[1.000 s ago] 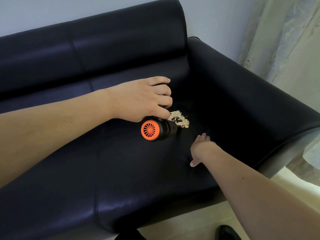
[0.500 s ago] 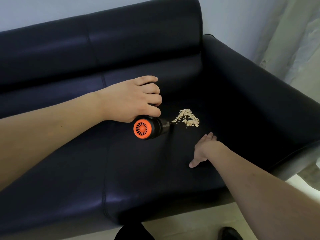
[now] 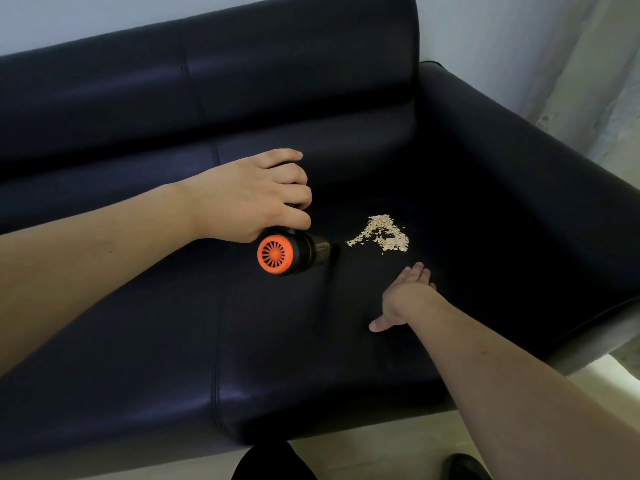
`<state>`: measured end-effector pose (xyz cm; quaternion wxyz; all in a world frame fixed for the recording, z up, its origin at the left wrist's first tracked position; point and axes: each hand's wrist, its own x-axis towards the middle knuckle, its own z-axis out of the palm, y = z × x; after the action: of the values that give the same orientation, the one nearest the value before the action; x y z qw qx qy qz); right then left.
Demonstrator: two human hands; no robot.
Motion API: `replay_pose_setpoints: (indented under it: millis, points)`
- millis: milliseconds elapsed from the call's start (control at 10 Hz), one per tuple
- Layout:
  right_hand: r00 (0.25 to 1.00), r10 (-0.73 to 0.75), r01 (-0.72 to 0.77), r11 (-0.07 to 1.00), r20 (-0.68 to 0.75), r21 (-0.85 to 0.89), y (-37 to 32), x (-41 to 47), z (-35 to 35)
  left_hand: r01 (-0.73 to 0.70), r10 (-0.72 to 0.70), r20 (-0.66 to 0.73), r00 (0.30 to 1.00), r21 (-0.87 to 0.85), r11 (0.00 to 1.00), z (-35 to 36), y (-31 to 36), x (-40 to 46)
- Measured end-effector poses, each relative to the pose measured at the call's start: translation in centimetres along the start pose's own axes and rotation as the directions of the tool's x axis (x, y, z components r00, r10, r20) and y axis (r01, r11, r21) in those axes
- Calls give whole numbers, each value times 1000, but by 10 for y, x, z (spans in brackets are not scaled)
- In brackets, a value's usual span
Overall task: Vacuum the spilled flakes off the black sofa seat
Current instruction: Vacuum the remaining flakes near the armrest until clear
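A small pile of pale flakes [image 3: 381,234] lies on the black sofa seat [image 3: 311,341], right of centre. My left hand [image 3: 252,199] grips a black handheld vacuum [image 3: 294,252] with an orange rear grille. Its nozzle points right and stops just left of the flakes, a small gap between them. My right hand [image 3: 403,294] rests flat on the seat in front of the pile, fingers straight, thumb spread toward me.
The sofa's backrest [image 3: 242,81] runs along the rear and its right armrest [image 3: 536,188] rises close beside the flakes. A pale curtain [image 3: 609,81] hangs at the far right. Light floor and a dark shoe [image 3: 467,467] show below the seat's front edge.
The vacuum nozzle has drawn back left off the flakes, leaving the pile uncovered. My right hand stays pressed on the seat.
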<state>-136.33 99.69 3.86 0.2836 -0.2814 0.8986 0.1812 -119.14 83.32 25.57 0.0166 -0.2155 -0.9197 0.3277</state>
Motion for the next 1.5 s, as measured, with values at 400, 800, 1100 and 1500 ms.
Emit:
replay_pose_setpoints:
  millis: [400, 800, 1100, 1500]
  points:
    - [1000, -3, 4, 1000, -17, 6, 0, -1, 2, 3, -3, -21, 1000, 11, 1000, 7, -2, 18]
    - [1000, 1, -1, 1000, -8, 14, 0, -1, 2, -41, 41, -12, 999, 31, 999, 1, -1, 27]
    - [1000, -6, 7, 1000, -19, 9, 1, -3, 2, -35, 35, -18, 999, 19, 999, -5, -1, 23]
    - [1000, -2, 2, 1000, -24, 19, 1, -5, 1, -40, 40, -23, 999, 7, 999, -9, 2, 27]
